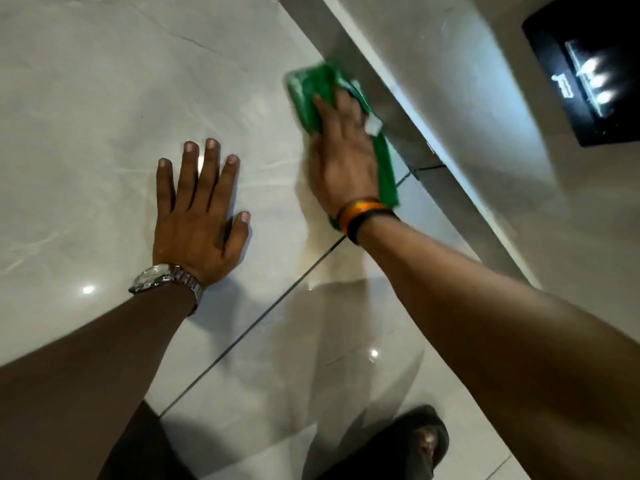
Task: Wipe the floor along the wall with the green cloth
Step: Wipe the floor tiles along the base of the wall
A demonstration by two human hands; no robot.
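- Green cloth (304,95) lies flat on the glossy pale floor (86,98), its right edge against the grey skirting strip (398,112) at the foot of the wall (485,140).
- Cloth's long axis runs parallel to the skirting, from upper left, away from the person, to lower right, toward the wrist; the far end is broad and blurred, the near end narrows to a strip past the wrist.
- A small pale patch, maybe a label, shows on the cloth near the skirting; too blurred to tell.
- Right hand (343,157) lies palm-down on the cloth's middle, fingers stretched out flat and pointing away along the wall, pressing rather than clutching.
- Orange and black bands (363,216) circle the right wrist.
- Left hand (197,209) is spread flat on bare floor, well left of the cloth, fingers splayed, holding nothing.
- Metal watch (162,277) on the left wrist.
- A dark grout line (277,303) crosses the floor diagonally, passing under the right wrist.
- Black box (588,71) with bright glints is mounted on the wall at upper right.
- Dark shoe (420,441) at the bottom edge, on the floor.
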